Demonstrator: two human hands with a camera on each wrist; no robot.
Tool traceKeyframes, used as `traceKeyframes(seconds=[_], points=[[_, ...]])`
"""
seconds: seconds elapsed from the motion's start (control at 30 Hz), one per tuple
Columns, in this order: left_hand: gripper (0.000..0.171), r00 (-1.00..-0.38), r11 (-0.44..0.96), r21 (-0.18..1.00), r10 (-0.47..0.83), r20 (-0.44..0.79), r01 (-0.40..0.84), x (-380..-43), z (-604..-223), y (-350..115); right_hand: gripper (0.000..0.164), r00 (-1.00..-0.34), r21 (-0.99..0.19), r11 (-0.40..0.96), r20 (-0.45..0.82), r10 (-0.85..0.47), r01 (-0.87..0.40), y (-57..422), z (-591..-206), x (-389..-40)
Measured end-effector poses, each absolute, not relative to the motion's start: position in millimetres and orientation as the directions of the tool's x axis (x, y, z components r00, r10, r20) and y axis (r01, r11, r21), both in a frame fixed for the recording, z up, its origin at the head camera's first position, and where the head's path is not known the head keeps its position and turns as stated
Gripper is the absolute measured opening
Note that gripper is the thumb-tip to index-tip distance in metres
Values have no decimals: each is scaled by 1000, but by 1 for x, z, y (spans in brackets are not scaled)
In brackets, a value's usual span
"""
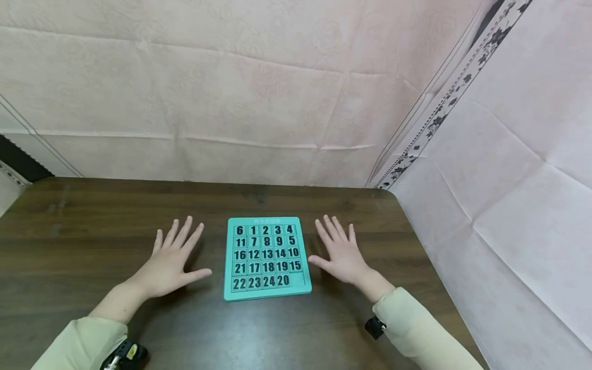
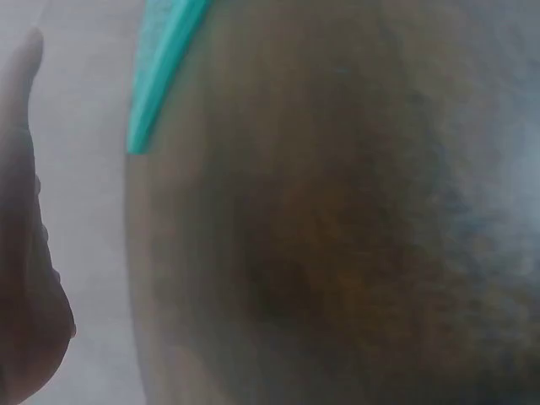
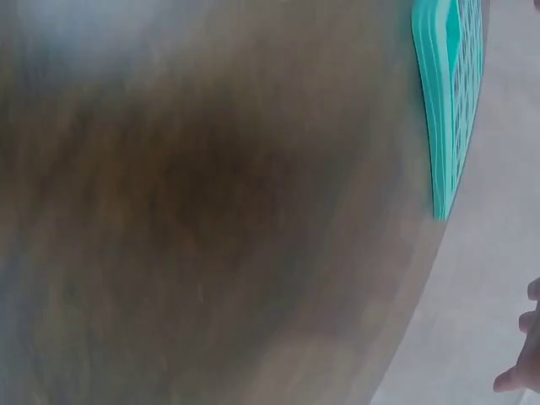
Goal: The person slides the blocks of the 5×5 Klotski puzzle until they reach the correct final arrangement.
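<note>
A turquoise sliding number puzzle [image 1: 267,299] lies flat on the table, its numbered tiles in rows and a gap at the lower right corner. To its left, my left hand [image 1: 167,267] is spread with straight fingers and holds nothing. My right hand [image 1: 343,257] is spread the same way on the other side, thumb pointing toward the puzzle and apart from it. In the left wrist view, part of the left hand [image 2: 29,245] and a corner of the puzzle [image 2: 160,80] show. The right wrist view catches the puzzle's edge [image 3: 439,110] and some right-hand fingers [image 3: 530,354].
The dark wooden table [image 1: 92,221] has rounded far corners. Pale creased cloth [image 1: 208,103] hangs behind it, and another white cloth [image 1: 509,205] with a floral border hangs along the right side. A wrist camera [image 1: 125,354] sits on the left forearm, another [image 1: 375,327] on the right.
</note>
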State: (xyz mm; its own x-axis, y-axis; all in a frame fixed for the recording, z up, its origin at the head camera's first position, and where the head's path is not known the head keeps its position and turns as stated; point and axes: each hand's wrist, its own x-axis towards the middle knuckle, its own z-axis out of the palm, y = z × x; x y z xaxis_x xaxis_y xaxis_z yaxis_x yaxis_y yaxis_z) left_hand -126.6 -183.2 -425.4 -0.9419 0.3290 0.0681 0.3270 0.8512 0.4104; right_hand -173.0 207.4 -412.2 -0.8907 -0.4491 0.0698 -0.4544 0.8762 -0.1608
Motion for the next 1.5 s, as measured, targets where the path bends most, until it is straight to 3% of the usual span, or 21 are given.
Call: traceKeyframes(seconds=[0.37, 0.6, 0.83, 1.33, 1.5], points=[[105, -924, 834, 429, 383, 1, 346, -130, -452, -166, 84, -761, -131, 751, 63, -646, -648, 165, -431, -140], [106, -915, 831, 420, 404, -7, 364, -130, -458, -155, 85, -675, -129, 670, -8, -738, -731, 140, -437, -126], [106, -902, 820, 425, 431, -15, 384, -129, -470, -151, 89, -567, -51, 570, -67, -821, -820, 124, -446, -121], [105, -894, 819, 408, 447, -15, 403, -129, -468, -148, 86, -479, -52, 499, -206, -853, -865, 109, -444, -119], [105, -890, 812, 404, 456, 13, 422, -129, -469, -148, 84, -478, -50, 501, -233, -847, -864, 108, -443, -118]])
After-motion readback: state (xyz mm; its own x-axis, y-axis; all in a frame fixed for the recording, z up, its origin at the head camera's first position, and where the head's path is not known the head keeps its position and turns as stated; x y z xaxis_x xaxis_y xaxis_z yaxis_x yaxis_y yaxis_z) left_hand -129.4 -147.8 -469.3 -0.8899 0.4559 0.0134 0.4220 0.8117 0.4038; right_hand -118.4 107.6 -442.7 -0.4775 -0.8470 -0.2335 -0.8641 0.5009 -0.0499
